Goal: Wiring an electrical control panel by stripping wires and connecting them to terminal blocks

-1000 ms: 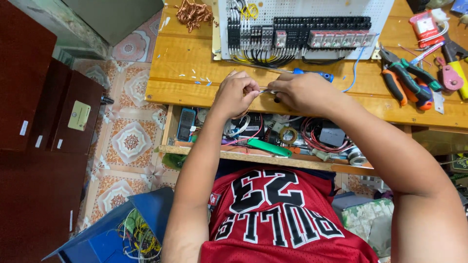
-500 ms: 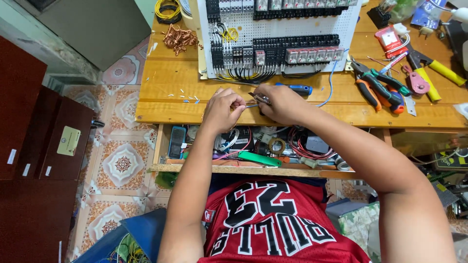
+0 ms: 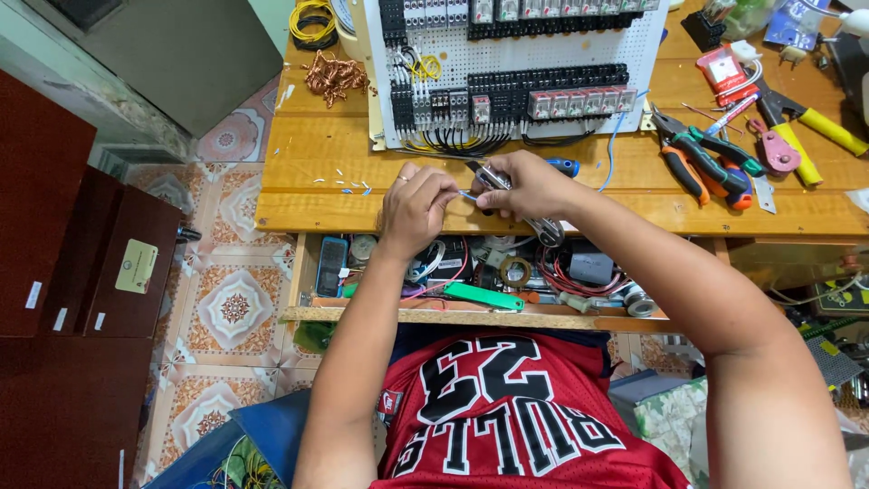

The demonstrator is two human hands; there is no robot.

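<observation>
Wire (image 3: 467, 195), thin and blue, was held over the front edge of the wooden counter (image 3: 362, 213), pinched between the fingertips of the left hand (image 3: 418, 206). A metal hand tool (image 3: 516, 204) was gripped in the closed right hand (image 3: 529, 186), its tip set against the wire. A white perforated panel (image 3: 516, 54) with black terminal blocks was observed just behind both hands. Pliers (image 3: 701, 163) and a yellow-handled tool (image 3: 819, 127) were noted well to the right.
</observation>
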